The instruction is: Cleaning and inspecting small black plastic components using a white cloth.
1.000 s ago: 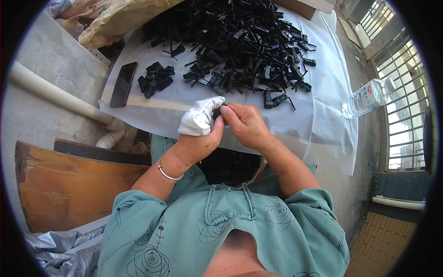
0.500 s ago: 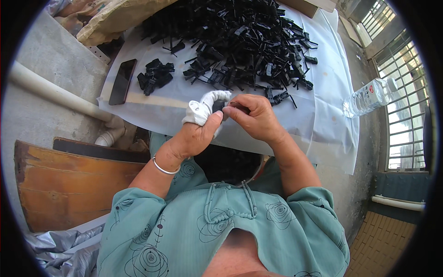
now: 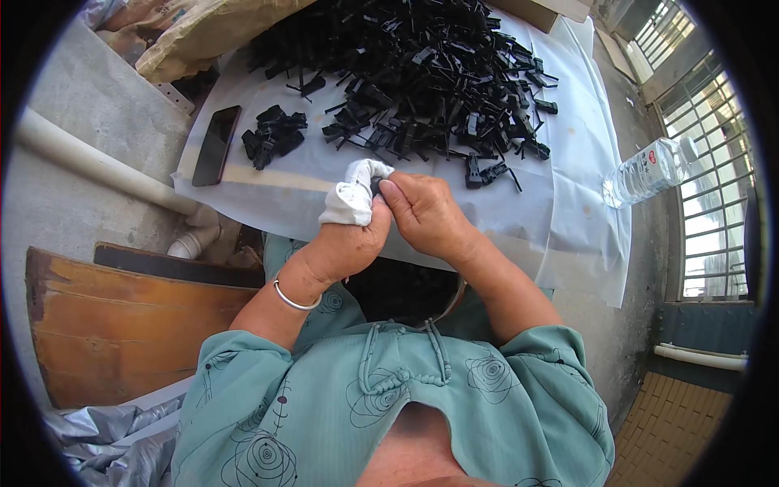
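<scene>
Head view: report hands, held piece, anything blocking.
Left hand, partly covered by white cloth, and bare right hand closed together on small dark piece. Piece mostly hidden by grip. Heap of black plastic parts beyond, apart.

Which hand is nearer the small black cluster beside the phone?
Left. The left hand is below and right of the small cluster in view; the right hand is farther right, past the left hand.

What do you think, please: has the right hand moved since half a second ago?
Yes: judged against the plastic bottle, the right hand has shifted to the left, away from it.
</scene>
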Demonstrator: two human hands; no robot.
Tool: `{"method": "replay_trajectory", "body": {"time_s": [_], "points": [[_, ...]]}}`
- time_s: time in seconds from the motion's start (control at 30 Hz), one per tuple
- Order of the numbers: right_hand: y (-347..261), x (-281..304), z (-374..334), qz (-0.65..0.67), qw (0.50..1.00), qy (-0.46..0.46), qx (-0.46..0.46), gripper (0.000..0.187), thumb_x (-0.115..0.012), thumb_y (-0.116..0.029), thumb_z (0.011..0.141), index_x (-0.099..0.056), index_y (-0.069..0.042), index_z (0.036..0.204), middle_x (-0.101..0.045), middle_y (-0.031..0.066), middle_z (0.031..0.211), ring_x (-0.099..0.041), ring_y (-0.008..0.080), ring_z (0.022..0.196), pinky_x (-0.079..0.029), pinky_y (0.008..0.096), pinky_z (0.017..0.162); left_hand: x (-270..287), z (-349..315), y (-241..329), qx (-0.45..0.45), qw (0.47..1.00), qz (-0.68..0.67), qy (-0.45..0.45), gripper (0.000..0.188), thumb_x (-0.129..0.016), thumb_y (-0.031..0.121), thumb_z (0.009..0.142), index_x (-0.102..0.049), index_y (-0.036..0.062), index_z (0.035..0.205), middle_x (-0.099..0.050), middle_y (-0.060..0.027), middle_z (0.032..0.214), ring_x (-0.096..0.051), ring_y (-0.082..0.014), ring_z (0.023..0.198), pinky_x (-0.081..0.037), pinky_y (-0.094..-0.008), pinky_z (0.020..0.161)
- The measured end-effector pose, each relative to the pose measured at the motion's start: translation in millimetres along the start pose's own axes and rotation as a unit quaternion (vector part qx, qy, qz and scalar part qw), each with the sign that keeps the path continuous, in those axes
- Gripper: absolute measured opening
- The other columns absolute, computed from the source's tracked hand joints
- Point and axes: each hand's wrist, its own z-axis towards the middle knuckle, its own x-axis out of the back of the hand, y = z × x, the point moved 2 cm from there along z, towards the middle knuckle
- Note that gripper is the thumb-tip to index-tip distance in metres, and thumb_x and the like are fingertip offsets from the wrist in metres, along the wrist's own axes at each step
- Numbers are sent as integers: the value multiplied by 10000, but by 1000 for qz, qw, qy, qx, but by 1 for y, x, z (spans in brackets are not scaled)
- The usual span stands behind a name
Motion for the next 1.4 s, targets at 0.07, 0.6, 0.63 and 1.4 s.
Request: {"method": "replay_trajectory", "body": {"time_s": [0.07,0.6,0.63,1.4], "points": [[5,0,3,15,1000,-18,-11,196,-531,-120,875,-507,9,731,-508,176,643,-491,359,572,-397,382,525,10,3,-2,21,1000,7,-16,257,-452,33,820,-480,-10,1072,-563,-182,897,-563,-318,803,-459,-343,723],[24,35,8,-170,982,85,-19,167,-651,-138,787,-536,-23,823,-604,102,698,-584,241,570,-470,311,528,21,12,-31,-30,998,32,42,219,-560,31,841,-586,-14,1053,-589,-118,1003,-566,-189,826,-478,-276,727],[24,35,7,-172,981,86,-21,167,-651,-138,787,-536,-23,823,-604,102,698,-584,241,570,-470,311,528,17,14,-33,-21,998,8,58,217,-576,45,808,-611,-7,1016,-606,-154,991,-589,-287,902,-467,-326,813],[10,57,-4,-128,984,102,-74,172,-596,-127,758,-559,-16,884,-455,41,556,-440,133,491,-384,286,479,2,22,-23,60,990,-87,94,206,-552,98,882,-580,-12,1054,-612,-54,882,-536,-91,656,-458,-222,595]]}}
